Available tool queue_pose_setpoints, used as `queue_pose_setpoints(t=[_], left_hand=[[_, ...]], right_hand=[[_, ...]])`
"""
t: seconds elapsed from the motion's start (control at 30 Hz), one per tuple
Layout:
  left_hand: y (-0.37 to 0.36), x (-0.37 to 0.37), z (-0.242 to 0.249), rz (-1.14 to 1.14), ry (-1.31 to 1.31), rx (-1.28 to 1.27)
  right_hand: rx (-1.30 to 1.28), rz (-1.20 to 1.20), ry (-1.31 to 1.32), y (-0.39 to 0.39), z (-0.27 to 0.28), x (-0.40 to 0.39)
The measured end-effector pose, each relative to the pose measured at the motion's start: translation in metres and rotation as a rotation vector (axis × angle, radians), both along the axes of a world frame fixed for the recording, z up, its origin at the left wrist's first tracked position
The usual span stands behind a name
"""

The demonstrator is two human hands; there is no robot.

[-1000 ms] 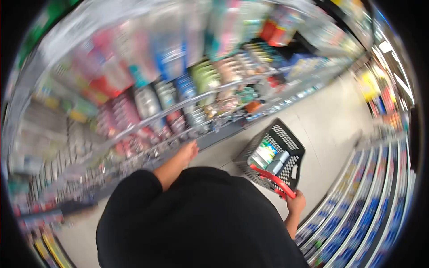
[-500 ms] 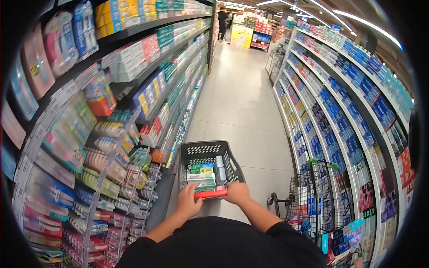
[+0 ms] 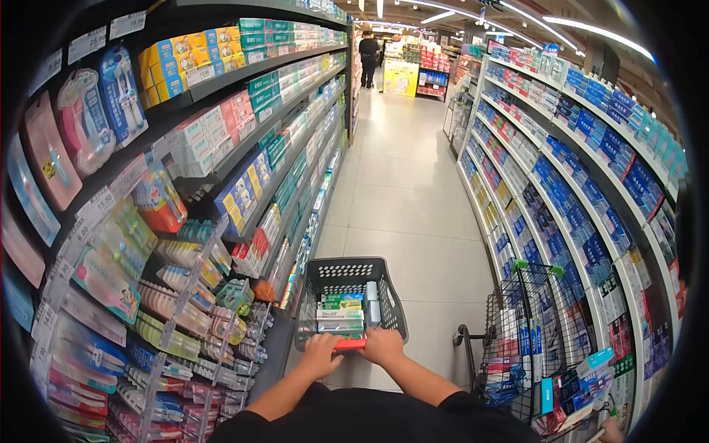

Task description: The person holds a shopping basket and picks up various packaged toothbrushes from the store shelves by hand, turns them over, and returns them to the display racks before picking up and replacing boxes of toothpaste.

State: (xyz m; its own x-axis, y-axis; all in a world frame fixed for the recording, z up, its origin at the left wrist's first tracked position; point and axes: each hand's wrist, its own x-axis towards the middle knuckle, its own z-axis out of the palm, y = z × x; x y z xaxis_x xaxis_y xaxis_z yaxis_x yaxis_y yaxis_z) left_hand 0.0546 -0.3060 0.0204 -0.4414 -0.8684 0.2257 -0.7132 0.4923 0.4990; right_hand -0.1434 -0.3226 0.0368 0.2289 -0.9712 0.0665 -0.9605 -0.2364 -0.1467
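My left hand (image 3: 320,356) is closed round the left end of a red handle (image 3: 349,344), its thumb along the near side. My right hand (image 3: 384,345) grips the right end of the same handle. The handle belongs to a dark grey perforated shopping basket (image 3: 347,268) in front of me. Several toothpaste boxes (image 3: 340,314), white, green and yellow, lie stacked on the basket's left side. Beside them sits a slim grey package (image 3: 371,301). My hands hide part of the basket's near rim.
Shelves of toothbrushes (image 3: 122,96) and boxed toothpaste (image 3: 258,148) line the left; blue boxes (image 3: 583,155) fill the right shelves. A wire cart (image 3: 528,332) stands at right, another person's hand (image 3: 611,430) near it. A person in black (image 3: 368,59) stands at the aisle's far end.
The basket and both my hands sit slightly lower and further right in view. Both hands keep their grip on the handle. The shelves have shifted a little in view.
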Motion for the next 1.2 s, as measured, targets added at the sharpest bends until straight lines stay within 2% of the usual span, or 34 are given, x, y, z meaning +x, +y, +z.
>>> queue_pose_setpoints(t=[0.3, 0.37, 0.5, 0.6, 0.73, 0.77, 0.97, 1.2], left_hand=[[-0.019, 0.008, 0.009, -0.093, 0.050, 0.009], [-0.026, 0.014, 0.007, -0.156, 0.097, 0.019], [-0.033, 0.024, 0.003, -0.280, 0.133, 0.083], [-0.046, 0.031, -0.015, -0.394, 0.180, 0.098], [-0.067, 0.038, -0.029, -0.538, 0.254, 0.338], [-0.071, 0.042, -0.032, -0.557, 0.244, 0.316], [-0.088, 0.042, -0.035, -0.615, 0.258, 0.280], [-0.109, 0.045, -0.015, -0.533, 0.275, 0.330]], right_hand=[[-0.095, -0.037, -0.060, -0.013, -0.002, -0.001], [-0.052, -0.032, -0.053, -0.014, 0.002, 0.002], [-0.190, -0.007, -0.074, -0.016, -0.016, -0.002], [-0.200, -0.037, -0.058, -0.016, -0.010, 0.003], [-0.190, -0.040, -0.027, -0.017, -0.006, 0.005], [-0.196, -0.025, -0.043, -0.020, -0.007, 0.003], [-0.242, -0.038, -0.035, -0.027, -0.014, -0.001], [-0.248, -0.044, -0.024, -0.054, -0.005, 0.003]])
